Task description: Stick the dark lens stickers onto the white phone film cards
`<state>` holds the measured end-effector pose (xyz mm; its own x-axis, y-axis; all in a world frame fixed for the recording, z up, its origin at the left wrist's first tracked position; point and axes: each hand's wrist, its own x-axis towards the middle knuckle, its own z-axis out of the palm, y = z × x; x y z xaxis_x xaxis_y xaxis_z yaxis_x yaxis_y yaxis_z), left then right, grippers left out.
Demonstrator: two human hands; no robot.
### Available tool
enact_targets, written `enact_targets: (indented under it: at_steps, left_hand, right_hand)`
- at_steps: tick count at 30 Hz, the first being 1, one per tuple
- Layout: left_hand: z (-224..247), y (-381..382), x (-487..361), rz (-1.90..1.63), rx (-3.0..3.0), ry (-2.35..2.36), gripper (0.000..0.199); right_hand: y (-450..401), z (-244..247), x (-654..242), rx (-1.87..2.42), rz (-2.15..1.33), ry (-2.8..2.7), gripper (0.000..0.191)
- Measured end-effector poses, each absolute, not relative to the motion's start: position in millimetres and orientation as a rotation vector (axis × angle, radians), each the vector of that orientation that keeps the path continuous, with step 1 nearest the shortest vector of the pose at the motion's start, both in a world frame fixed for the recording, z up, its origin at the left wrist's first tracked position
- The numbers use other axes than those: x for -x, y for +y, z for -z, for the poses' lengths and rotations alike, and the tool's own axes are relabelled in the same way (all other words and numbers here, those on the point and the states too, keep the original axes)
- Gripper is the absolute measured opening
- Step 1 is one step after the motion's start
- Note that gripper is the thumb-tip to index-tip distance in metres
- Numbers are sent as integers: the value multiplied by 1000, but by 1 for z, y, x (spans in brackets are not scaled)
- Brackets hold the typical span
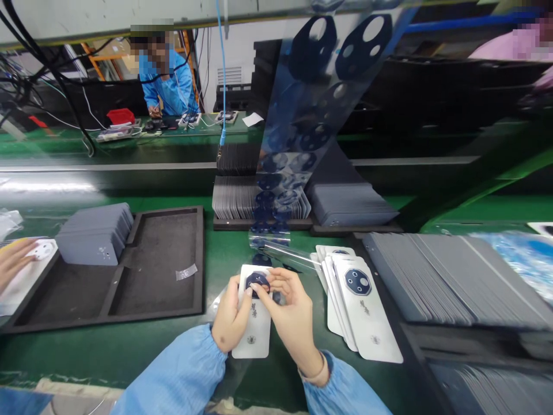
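Note:
A white phone back cover [252, 340] lies on the green bench in front of me, with dark print on it. My left hand [232, 314] grips its left edge, thumb near the top. My right hand [291, 305] pinches a dark octagonal camera sticker [258, 281] at the upper end of the cover, thumb pressing on its face. The fingertips hide part of the sticker. To the right, several white back covers [375, 311] lie in a fanned stack, the top one bearing a dark camera sticker [358, 282].
A clear strip of dark stickers [298, 127] hangs down behind my hands. Foam trays [158, 305] hold grey panels [93, 233]; more panels [453, 276] stand at right. A co-worker's hand [15, 262] touches a white cover at far left. Another person [168, 80] works across the bench.

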<state>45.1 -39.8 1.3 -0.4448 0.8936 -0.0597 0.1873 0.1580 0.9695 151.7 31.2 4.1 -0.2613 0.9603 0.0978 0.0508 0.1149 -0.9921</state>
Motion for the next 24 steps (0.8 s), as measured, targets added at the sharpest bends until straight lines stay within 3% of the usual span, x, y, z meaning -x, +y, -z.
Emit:
enact_targets:
  at_steps: [3,6,9,14,24]
  left_hand:
    - [-3,-40,-46,-1372,-984,1762,24]
    - [-4,-40,-47,-1436,-904,1724,24]
    - [-3,-40,-48,-1427,-928,1719,24]
    - [1,-40,-49,-1347,-915,1661,27]
    - [1,-39,-49,-1481,-647,1420,37]
  right_hand:
    - [28,-3,-152,1077,-1003,-1636,30]
    - [31,-5,-152,1112,-833,-1664,45]
    - [33,-7,-152,1116,-1080,-1624,49]
    - [36,-5,-150,1076,-1520,-1520,31]
    - [47,-5,-162,732,-1983,-1363,50]
